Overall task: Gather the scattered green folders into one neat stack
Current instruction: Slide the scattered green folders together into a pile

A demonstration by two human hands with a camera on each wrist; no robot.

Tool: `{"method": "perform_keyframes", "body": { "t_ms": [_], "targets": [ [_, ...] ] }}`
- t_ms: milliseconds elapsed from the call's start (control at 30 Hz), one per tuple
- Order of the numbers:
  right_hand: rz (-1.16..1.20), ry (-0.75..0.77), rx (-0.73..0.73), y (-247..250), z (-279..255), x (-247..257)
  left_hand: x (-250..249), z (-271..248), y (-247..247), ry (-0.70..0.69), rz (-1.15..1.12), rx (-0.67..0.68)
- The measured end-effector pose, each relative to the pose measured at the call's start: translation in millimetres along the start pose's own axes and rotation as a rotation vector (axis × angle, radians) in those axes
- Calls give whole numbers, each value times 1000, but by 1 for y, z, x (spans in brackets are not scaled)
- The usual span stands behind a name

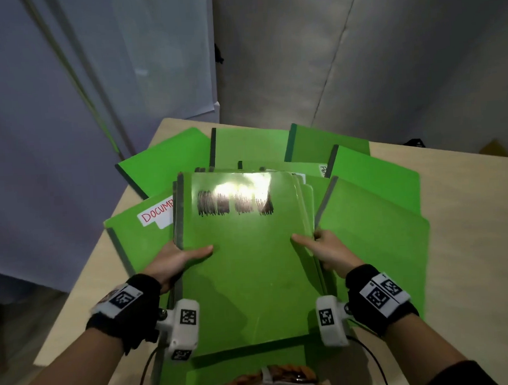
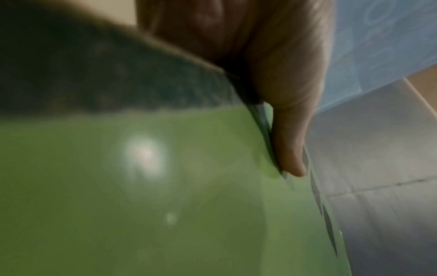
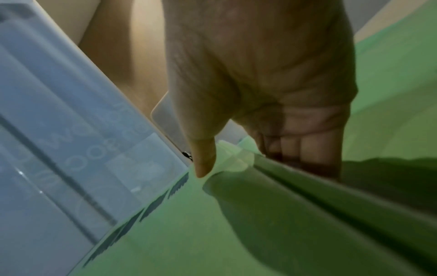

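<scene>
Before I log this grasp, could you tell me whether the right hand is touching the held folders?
Touching: the head view shows the right hand with its thumb on the top folder.

the top green plastic folder with the black scribbled-out title [image 1: 244,260] is properly glossy, throwing glare across its smooth cover. the green folders lying around it [image 1: 378,238] look flatter, more matt. pale wood-look tabletop [image 1: 470,240] is smooth and dull. black wrist straps [image 1: 132,310] look like soft cloth.

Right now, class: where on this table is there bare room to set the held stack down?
Bare table lies right of the folders, and a strip at the near-left edge. Centre and far end are crowded; both hands hold the stack.
</scene>
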State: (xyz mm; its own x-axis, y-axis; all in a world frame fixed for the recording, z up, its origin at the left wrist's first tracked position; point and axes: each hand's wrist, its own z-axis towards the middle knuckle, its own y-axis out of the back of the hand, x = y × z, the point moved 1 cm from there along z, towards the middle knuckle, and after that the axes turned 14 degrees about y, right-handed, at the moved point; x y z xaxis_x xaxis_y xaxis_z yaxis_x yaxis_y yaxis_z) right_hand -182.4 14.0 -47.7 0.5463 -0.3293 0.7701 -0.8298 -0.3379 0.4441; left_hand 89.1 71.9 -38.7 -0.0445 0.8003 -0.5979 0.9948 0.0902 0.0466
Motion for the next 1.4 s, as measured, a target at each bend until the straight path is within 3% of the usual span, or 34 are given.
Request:
{"method": "perform_keyframes", "body": {
  "t_ms": [67, 167, 233, 333, 400, 600, 800, 900, 967, 1067, 1200, 1267, 1400],
  "targets": [
    [-22, 61, -12, 7, -1, 1, 5, 4, -2, 7, -13, -33],
    [-88, 99, -225, 37, 3, -12, 3, 3, -8, 13, 1, -32],
    [-227, -46, -373, 70, 2, -33, -1, -1, -12, 20, 44, -15],
    [-341, -421, -451, 109, -2, -75, -2, 3, -15, -6, 73, -17],
    [-360, -502, -467, 117, -2, -85, -5, 6, -19, -21, 54, -18],
    [-275, -348, -377, 105, 18, -66, -27, 21, -42, -12, -42, 47],
    [-489, -116, -333, 75, 28, -51, -33, 42, -50, 6, 105, -53],
    [-375, 6, -266, 67, 36, -40, -31, 44, -51, 28, 107, -89],
    [-282, -19, -307, 71, 39, -38, -30, 42, -50, 32, 96, -105],
    [-369, -130, -342, 83, 31, -41, -28, 42, -47, -3, 79, -152],
    [-374, -163, -301, 81, 23, -45, -27, 42, -42, -54, 274, -398],
    [-352, -176, -323, 79, 21, -41, -27, 41, -41, -45, 360, -411],
    [-146, -141, -430, 74, 25, -32, -28, 39, -41, -11, 319, -346]
  ]
}}
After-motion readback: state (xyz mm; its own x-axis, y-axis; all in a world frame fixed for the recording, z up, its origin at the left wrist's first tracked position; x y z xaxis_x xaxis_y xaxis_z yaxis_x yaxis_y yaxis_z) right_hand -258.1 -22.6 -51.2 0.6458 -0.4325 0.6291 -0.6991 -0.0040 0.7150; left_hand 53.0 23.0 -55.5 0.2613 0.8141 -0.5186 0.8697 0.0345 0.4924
